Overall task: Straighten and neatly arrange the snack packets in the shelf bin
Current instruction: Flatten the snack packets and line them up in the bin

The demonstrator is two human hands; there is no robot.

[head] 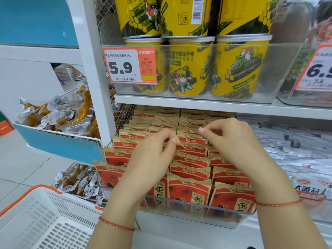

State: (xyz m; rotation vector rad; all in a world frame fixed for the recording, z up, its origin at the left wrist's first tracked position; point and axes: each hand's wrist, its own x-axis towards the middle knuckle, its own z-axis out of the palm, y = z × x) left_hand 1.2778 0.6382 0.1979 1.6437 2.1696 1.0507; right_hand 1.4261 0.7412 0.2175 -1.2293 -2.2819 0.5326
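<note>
Three rows of red-and-kraft sunflower seed packets (190, 174) stand upright in the clear shelf bin (197, 207), printed 洽洽. You hold both hands above the middle rows: your left hand (150, 155) and right hand (231, 139) have fingers curled, seemingly pinching packet tops to level them, though I cannot tell for sure. Above, a price tag (129, 66) reads 5.9 before yellow seaweed-roll tubs (190, 69).

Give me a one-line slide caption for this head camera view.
Both hands, left hand and right hand, reach over rows of red-and-tan snack packets in a clear plastic shelf bin, below yellow seaweed-roll tubs.
</note>
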